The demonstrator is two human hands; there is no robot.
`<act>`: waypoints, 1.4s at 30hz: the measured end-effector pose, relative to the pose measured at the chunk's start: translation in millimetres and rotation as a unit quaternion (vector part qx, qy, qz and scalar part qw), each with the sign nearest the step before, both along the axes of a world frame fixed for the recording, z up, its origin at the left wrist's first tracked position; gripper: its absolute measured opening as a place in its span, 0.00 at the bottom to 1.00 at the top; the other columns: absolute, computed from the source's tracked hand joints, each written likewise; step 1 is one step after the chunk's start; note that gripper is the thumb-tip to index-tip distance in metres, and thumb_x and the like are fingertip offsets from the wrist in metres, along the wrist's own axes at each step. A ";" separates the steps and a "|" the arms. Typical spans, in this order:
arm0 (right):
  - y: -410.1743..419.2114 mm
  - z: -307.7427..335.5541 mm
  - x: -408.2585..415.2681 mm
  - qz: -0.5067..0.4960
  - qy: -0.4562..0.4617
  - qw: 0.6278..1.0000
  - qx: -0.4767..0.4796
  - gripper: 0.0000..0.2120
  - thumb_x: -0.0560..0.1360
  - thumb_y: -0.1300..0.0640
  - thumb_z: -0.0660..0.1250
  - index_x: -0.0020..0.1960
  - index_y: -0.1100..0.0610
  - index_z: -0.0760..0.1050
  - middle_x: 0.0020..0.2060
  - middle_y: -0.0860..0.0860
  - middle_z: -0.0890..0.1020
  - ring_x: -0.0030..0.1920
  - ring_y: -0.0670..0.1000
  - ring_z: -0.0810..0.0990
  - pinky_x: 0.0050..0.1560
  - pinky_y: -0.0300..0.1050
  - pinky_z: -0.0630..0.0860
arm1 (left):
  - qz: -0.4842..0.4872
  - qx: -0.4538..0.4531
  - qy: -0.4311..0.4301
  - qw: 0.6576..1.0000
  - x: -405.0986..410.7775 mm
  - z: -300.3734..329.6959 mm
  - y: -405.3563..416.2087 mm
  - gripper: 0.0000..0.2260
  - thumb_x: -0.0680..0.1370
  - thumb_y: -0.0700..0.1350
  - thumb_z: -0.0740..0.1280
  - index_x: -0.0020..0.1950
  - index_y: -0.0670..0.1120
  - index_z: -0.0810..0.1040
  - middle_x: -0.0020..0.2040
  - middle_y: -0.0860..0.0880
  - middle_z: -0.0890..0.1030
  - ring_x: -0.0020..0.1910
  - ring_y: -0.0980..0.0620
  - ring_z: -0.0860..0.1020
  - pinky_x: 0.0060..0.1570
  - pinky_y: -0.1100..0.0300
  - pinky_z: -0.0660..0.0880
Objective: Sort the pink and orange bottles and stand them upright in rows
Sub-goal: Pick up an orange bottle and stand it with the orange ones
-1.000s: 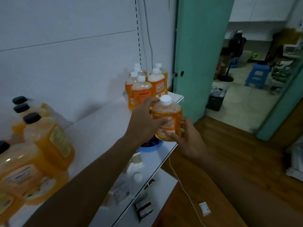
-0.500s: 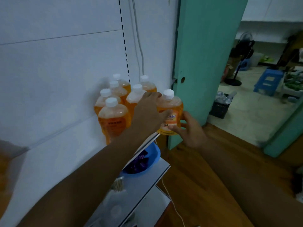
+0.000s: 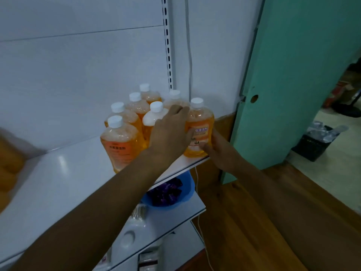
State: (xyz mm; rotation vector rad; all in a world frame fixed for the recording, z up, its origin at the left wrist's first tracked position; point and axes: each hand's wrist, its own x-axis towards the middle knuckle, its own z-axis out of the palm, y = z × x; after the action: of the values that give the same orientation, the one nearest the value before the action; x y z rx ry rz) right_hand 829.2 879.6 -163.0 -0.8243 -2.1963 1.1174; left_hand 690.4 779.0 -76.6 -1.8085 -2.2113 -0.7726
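Orange bottle being set at the shelf's right end

Both hands clasp the orange bottle (image 3: 199, 130): left hand (image 3: 170, 133) wrapped round its near side, right hand (image 3: 216, 147) pinching its lower front. It stands upright by the shelf (image 3: 58, 173) edge (risky), so nudge it inward beside the standing bottles (image 3: 136, 118). The left hand hides one bottle; no pink bottles show.

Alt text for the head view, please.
Both hands, left hand and right hand, hold an upright orange bottle at the white shelf corner, beside six more white-capped orange bottles.
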 end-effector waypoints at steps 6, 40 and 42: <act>-5.1 -10.1 -0.6 -0.010 0.033 0.999 -0.003 0.24 0.77 0.51 0.68 0.70 0.52 0.65 0.61 0.47 0.78 0.60 0.43 0.77 0.59 0.41 0.76 | -0.012 0.015 0.012 1.000 3.7 -8.5 -11.8 0.30 0.77 0.50 0.69 0.76 0.45 0.62 0.75 0.47 0.66 0.65 0.46 0.74 0.56 0.53 0.76; -497.8 8.0 -220.5 0.218 -0.121 0.951 0.182 0.33 0.77 0.36 0.58 0.75 0.53 0.60 0.73 0.52 0.65 0.70 0.56 0.67 0.66 0.55 0.69 | 0.219 0.006 -0.050 0.975 -166.1 -18.5 -541.5 0.22 0.78 0.58 0.64 0.69 0.49 0.73 0.65 0.51 0.78 0.61 0.51 0.76 0.58 0.56 0.72; -532.1 9.4 -245.7 0.261 -0.116 0.940 0.188 0.33 0.77 0.36 0.58 0.75 0.53 0.60 0.73 0.52 0.65 0.70 0.56 0.67 0.66 0.57 0.69 | 0.277 -0.007 -0.060 0.959 -175.6 -19.6 -585.1 0.23 0.78 0.58 0.64 0.70 0.48 0.72 0.66 0.50 0.77 0.62 0.49 0.76 0.61 0.52 0.72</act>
State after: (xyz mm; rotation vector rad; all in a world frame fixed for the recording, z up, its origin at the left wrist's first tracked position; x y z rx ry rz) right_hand 583.5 347.5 -153.7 -0.2116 -2.8088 0.7968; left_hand 514.7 193.9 -96.2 -1.0663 -2.6124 -0.7506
